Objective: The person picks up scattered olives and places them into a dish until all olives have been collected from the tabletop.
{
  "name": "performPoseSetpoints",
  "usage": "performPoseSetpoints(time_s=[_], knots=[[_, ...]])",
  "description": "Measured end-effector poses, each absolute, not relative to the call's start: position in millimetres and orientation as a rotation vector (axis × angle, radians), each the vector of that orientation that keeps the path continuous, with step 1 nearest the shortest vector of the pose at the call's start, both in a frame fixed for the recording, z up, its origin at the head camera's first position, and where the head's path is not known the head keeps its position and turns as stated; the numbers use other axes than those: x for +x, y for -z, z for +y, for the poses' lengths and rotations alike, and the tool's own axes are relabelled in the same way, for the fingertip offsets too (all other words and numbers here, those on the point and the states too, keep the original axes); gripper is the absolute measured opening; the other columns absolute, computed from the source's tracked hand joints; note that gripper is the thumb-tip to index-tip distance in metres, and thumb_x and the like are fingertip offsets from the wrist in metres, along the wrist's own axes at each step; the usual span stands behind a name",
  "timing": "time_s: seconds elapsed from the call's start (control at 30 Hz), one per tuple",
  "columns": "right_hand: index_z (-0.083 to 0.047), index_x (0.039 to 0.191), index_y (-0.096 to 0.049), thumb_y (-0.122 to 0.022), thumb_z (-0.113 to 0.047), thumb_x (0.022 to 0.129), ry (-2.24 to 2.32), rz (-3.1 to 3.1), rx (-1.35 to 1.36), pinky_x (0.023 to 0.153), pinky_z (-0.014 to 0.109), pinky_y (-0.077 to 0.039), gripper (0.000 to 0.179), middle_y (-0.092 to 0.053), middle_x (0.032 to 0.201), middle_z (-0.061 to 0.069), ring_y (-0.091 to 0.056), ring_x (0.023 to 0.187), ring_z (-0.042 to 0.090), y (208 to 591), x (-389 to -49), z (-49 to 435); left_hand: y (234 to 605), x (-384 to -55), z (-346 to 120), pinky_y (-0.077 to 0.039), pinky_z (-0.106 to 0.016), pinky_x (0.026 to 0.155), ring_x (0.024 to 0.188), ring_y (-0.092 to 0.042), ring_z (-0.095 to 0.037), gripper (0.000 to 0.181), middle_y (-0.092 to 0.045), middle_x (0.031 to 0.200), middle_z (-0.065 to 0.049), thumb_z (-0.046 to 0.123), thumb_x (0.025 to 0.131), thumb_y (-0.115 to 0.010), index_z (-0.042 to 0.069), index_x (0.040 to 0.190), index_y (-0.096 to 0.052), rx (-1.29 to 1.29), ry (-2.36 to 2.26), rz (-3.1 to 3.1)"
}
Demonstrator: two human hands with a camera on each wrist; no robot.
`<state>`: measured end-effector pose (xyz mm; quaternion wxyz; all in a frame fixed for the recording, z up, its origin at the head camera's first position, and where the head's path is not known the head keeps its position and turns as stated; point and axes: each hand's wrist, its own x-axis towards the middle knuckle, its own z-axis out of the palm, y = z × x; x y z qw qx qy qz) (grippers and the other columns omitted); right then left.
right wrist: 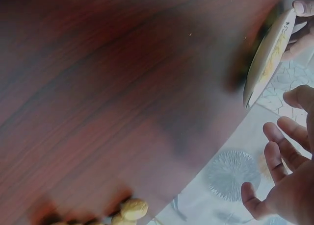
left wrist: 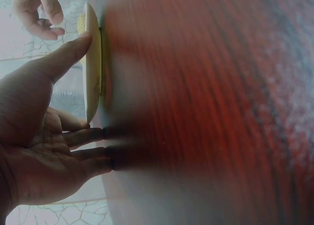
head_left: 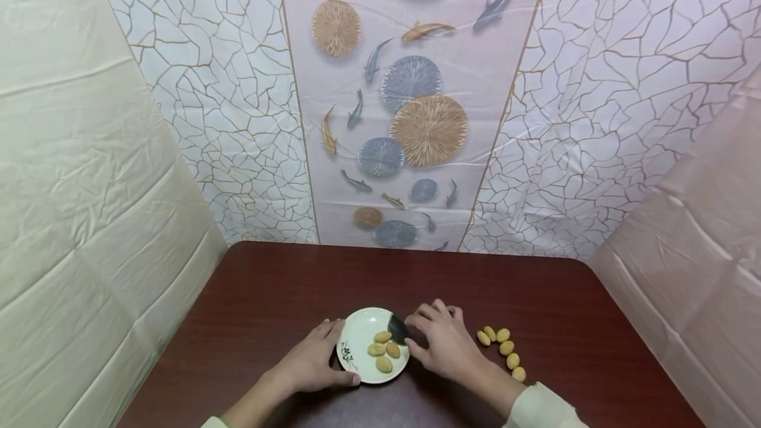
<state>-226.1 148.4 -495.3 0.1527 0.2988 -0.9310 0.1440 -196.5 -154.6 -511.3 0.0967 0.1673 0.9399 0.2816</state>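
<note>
A round white plate (head_left: 359,326) with a dark patch and a small dark floral print sits on the table. Several yellow-brown, oval, nut-like pieces (head_left: 384,364) lie on it. My left hand (head_left: 314,356) holds the plate at its left side; in the left wrist view the thumb is on the near rim and a finger touches the rim farther round. Over the plate's right edge, beside the dark patch, is my right hand (head_left: 442,342). In the right wrist view its loosely bent fingers (right wrist: 280,141) are apart from the plate and hold nothing.
To the right of my right hand, more yellow-brown oval pieces (head_left: 507,348) lie in a curved row on the dark red-brown wooden table (head_left: 285,283). Patterned cloth (head_left: 392,117) hangs behind the table, and plain pale cloth (head_left: 89,230) covers the sides.
</note>
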Motion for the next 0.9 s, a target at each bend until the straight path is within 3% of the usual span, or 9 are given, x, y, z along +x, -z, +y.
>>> performPoseSetpoints(time_s=[0.13,0.37,0.9], knots=[[-0.019,0.115,-0.082,-0.09,-0.028,0.093,-0.392,-2.696,0.813,0.089,0.063,-0.052,0.025,-0.073,0.11,-0.005,-0.057,0.1,0.017,493,-223,157,511,-196,-155,-0.039,-0.072,0.125,0.164,-0.035,-0.053,0.122,-0.042,0.173,-0.03,0.059,0.082,-0.092,-0.006,0.169,-0.035,0.495,-0.835,2.78],[-0.018,0.115,-0.082,-0.089,-0.03,0.094,-0.372,-2.757,0.723,0.081,0.047,-0.046,0.026,-0.073,0.111,-0.004,-0.056,0.099,0.017,491,-221,171,511,-196,-155,-0.039,-0.073,0.125,0.163,-0.035,-0.053,0.123,-0.041,0.173,-0.03,0.059,0.082,-0.092,-0.007,0.168,-0.036,0.494,-0.833,2.784],[-0.017,0.109,-0.083,-0.093,-0.028,0.087,-0.423,-2.738,0.602,0.072,0.038,-0.043,0.027,-0.075,0.103,-0.002,-0.06,0.098,0.019,494,-213,196,511,-197,-155,-0.039,-0.072,0.125,0.164,-0.035,-0.052,0.122,-0.042,0.173,-0.029,0.059,0.082,-0.092,-0.006,0.169,-0.036,0.489,-0.835,2.785]])
